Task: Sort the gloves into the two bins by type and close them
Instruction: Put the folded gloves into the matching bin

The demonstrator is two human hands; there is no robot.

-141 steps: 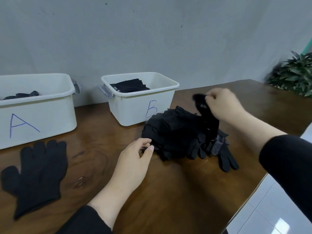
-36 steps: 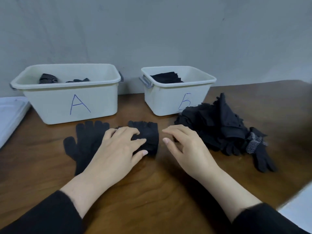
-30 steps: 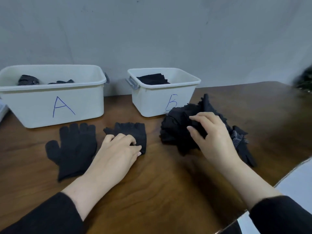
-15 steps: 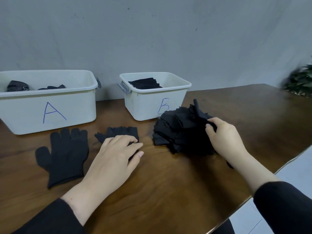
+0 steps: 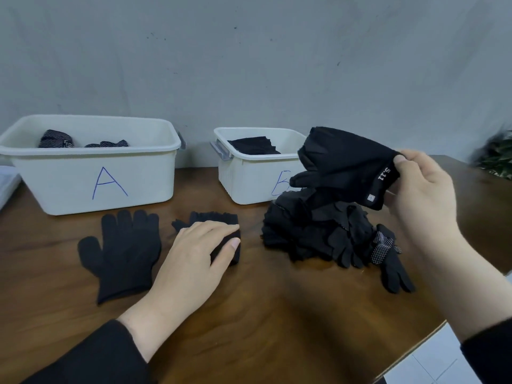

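Observation:
Two white bins stand at the back of the table: bin A (image 5: 91, 178) on the left holds dotted gloves, bin B (image 5: 249, 181) in the middle holds flat black gloves. My right hand (image 5: 424, 189) pinches the cuff of a black fingerless glove (image 5: 343, 164) with white print and holds it in the air above the pile of black gloves (image 5: 324, 234). My left hand (image 5: 199, 253) rests flat on a folded fingerless glove (image 5: 219, 220) lying on the table. A full-fingered knit glove (image 5: 124, 250) lies flat to its left.
The wooden table's (image 5: 277, 314) edge runs diagonally at the lower right, with white floor tiles beyond. A white lid or tray (image 5: 7, 181) shows at the far left edge. A green plant (image 5: 496, 156) stands at the far right. A grey wall rises behind the bins.
My right hand has lifted one fingerless glove up out of the pile. My left hand has stayed on the folded glove.

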